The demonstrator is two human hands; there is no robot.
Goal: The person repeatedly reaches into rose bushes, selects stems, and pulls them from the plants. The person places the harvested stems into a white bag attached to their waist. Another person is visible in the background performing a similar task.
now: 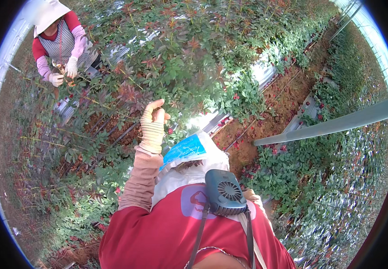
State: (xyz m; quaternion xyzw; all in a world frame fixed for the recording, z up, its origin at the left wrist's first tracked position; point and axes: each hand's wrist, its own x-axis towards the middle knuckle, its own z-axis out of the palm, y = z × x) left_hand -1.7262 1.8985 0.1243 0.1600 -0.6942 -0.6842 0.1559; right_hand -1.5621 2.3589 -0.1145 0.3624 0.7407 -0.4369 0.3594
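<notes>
My left hand (pixel 153 126), in a striped glove with bare fingertips, is raised in front of me beside the rose bushes (pixel 180 74). Its fingers are curled; whether something small sits between them cannot be made out. Below and to its right hangs a white woven sack (pixel 214 159) with a blue printed panel (pixel 185 149). Dark reddish plant pieces (pixel 189 164) show in the sack's mouth. My right hand (pixel 253 195) is low at my right side, mostly hidden behind the neck fan (pixel 227 191) on my chest, so its grip is not visible.
A co-worker (pixel 61 43) in a white hat and gloves handles stems among the bushes at upper left. A grey metal post (pixel 325 124) slants in from the right. Reddish soil (pixel 244 144) with fallen red petals forms a path between planted rows.
</notes>
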